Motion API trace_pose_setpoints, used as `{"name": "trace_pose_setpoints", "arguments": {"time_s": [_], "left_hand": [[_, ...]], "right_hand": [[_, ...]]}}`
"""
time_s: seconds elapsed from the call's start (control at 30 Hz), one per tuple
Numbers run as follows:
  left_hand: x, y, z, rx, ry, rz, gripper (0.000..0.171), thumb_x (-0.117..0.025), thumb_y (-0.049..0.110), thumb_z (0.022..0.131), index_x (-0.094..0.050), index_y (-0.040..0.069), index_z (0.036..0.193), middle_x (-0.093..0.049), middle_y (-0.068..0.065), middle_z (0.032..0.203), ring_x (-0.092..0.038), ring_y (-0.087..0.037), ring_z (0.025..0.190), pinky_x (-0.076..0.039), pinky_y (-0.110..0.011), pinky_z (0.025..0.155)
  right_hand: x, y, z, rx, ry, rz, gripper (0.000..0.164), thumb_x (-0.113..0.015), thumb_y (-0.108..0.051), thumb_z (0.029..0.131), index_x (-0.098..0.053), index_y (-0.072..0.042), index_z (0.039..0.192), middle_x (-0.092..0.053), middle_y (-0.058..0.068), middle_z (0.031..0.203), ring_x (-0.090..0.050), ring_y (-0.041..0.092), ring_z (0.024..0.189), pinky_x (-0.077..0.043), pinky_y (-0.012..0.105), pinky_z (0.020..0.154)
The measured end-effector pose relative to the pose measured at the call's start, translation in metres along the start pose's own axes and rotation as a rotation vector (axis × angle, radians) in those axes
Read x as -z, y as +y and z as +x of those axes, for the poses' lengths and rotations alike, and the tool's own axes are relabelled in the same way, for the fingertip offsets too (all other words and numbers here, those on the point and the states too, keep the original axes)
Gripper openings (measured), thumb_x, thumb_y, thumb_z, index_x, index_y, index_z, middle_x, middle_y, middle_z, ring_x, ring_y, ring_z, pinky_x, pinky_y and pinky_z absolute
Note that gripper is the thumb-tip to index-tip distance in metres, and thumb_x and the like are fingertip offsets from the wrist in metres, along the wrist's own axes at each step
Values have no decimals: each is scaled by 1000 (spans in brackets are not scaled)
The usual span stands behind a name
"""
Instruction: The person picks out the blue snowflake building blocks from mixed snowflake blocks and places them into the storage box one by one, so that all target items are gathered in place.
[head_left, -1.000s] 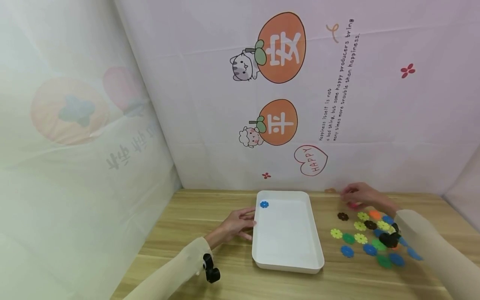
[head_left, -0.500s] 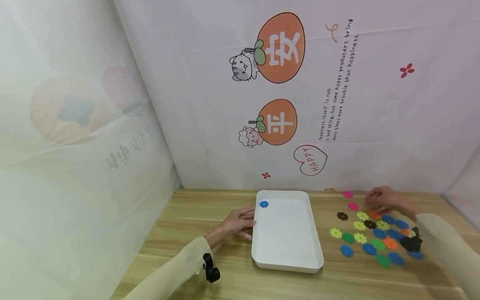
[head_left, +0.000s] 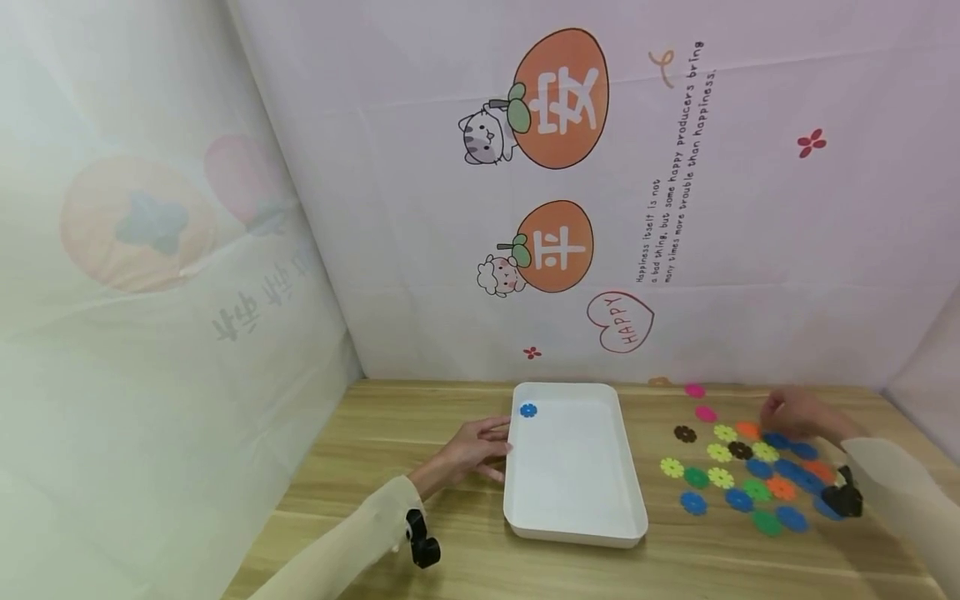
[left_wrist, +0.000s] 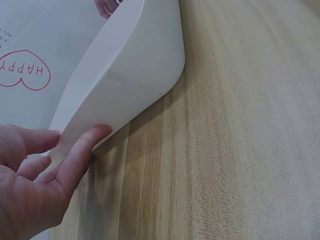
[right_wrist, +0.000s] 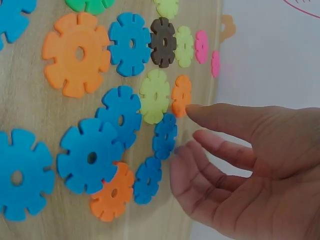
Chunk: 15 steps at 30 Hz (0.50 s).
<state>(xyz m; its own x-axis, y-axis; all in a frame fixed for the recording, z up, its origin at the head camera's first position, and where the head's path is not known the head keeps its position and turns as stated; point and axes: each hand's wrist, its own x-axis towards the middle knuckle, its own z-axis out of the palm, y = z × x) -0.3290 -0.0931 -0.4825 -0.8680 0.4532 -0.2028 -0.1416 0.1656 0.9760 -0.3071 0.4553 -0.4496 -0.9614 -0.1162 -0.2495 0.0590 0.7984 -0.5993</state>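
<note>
My left hand rests against the left side of a white tray, fingers relaxed. In the left wrist view its fingertips touch the outer wall of the tray near the rim. One blue snowflake-shaped plastic disc lies in the tray's far left corner. At the far right of the table, my right hand hovers by the spread of notched discs, holding nothing. The right wrist view has its loosely bent fingers beside a blue disc, with the thumb tip right at a small orange disc.
Several more discs lie right of the tray, some overlapping: a green one, a brown one, a yellow one and a pink one near the back. A printed cloth hangs behind the wooden table.
My right hand has moved right from the pink discs, past the orange one, to the blue ones, uncovering the two pink discs. The left hand and tray have stayed in place.
</note>
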Motion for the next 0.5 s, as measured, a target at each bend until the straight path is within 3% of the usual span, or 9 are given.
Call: {"name": "trace_pose_setpoints", "arguments": {"time_s": [0.03, 0.13, 0.3, 0.5], "left_hand": [[0, -1, 0, -1, -3, -2, 64, -66, 1, 100, -42, 4, 159, -51, -28, 153, -67, -39, 122, -70, -40, 72], [0, -2, 0, -4, -6, -7, 63, -66, 1, 100, -42, 4, 159, -51, -28, 153, -67, -40, 123, -70, -41, 73], [1, -3, 0, -6, -1, -14, 63, -66, 1, 100, -43, 5, 159, -51, -28, 153, -67, -39, 122, -70, -40, 72], [2, -4, 1, -8, -11, -18, 63, -65, 1, 101, -42, 4, 159, -50, -28, 154, -66, -40, 123, -70, -40, 73]], "right_hand": [[0, 0, -1, -14, -10, -4, 10, -58, 2, 92, -58, 2, 82, -54, 0, 72, -46, 12, 64, -46, 22, 56], [-1, -1, -4, -39, -59, -1, 16, -59, 0, 94, -55, -3, 79, -51, -1, 71, -43, 12, 64, -43, 20, 56], [-1, -1, -8, -90, -92, 1, 12, -63, -3, 98, -53, 3, 93, -55, 8, 84, -51, 18, 75, -52, 28, 66], [-1, -2, -10, -141, -92, 54, 9, -62, -1, 96, -54, 3, 96, -60, 11, 87, -56, 20, 76, -57, 30, 68]]}}
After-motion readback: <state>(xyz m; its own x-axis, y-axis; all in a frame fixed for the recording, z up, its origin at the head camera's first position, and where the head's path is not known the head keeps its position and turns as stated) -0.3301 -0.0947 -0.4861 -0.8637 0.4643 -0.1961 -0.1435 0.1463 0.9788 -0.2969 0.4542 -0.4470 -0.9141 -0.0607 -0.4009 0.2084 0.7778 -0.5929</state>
